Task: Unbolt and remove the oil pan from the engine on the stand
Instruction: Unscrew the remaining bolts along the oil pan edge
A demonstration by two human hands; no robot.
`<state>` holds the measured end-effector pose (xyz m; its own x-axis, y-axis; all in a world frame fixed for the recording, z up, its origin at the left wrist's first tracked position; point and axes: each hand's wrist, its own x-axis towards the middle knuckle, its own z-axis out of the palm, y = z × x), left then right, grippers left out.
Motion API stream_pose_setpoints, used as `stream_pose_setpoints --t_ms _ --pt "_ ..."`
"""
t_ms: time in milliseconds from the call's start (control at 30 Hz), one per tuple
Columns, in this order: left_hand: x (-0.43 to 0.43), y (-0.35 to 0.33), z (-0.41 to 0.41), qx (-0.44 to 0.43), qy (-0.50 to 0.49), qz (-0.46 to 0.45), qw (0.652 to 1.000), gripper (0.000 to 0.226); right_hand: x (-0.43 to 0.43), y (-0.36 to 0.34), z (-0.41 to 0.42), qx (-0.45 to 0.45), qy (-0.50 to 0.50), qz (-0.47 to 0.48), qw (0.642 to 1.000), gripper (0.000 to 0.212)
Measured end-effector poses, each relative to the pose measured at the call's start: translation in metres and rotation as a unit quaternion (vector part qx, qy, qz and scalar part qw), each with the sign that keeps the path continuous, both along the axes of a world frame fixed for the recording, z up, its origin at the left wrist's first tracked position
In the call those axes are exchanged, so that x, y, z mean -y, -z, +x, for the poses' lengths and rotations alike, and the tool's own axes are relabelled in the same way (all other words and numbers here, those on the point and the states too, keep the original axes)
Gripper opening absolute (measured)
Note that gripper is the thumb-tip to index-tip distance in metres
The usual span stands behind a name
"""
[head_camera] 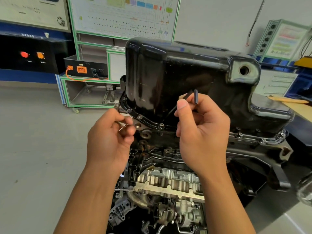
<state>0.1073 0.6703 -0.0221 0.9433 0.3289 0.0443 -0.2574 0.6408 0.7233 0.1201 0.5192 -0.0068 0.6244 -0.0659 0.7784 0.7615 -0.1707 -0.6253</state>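
There are 2 hands, 1 oil pan [177,78], 1 engine [168,183] and 1 hex key [191,96] in view. The black oil pan sits on top of the upturned engine, centre frame, with its closed bottom facing up and its flange [133,114] down against the block. Its long axis runs left to right across the view. The deep sump is at the left and a lower step at the right. 1 round drain hole [244,70] faces the camera near the upper right corner.

At least 3 bolt heads [161,125] show along the near left stretch of the flange. More sit at the right end, but they are too small to count surely.

The left hand [109,137] is curled, with its fingertips pinching 1 small silvery piece [124,124] just beside the flange. What the piece is cannot be made out. The right hand [200,132] pinches the black L-shaped hex key between thumb and fingers, in front of the pan wall. Whether the key's thin shank reaches a bolt is unclear.

The pan's far side is hidden. The forearms and the frame edge cut off the engine's lower part.
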Motion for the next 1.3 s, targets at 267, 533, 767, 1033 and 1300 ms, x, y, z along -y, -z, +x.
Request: stream_pose_setpoints --t_ms 267,533,767,1033,1300 --pt "-0.006 0.002 0.002 -0.037 0.076 -0.098 0.992 0.016 0.006 -0.002 0.001 0.012 0.013 -0.044 0.999 0.021" --pt "-0.005 -0.001 0.003 0.011 0.102 0.077 0.992 0.008 0.006 0.002 0.0 -0.004 0.017 -0.098 0.995 0.02" --pt "0.006 -0.014 0.014 0.136 -0.031 0.473 0.87 0.016 0.01 -0.002 -0.001 0.006 0.011 -0.092 0.996 0.018" --pt "0.007 -0.009 0.013 0.107 0.024 0.285 0.952 0.042 0.015 -0.005 -0.004 -0.005 0.013 -0.065 0.998 0.02" --pt "0.064 -0.024 -0.013 0.149 0.322 0.173 0.919 0.093 0.06 -0.007 -0.052 -0.113 -0.033 -0.026 0.993 0.028"
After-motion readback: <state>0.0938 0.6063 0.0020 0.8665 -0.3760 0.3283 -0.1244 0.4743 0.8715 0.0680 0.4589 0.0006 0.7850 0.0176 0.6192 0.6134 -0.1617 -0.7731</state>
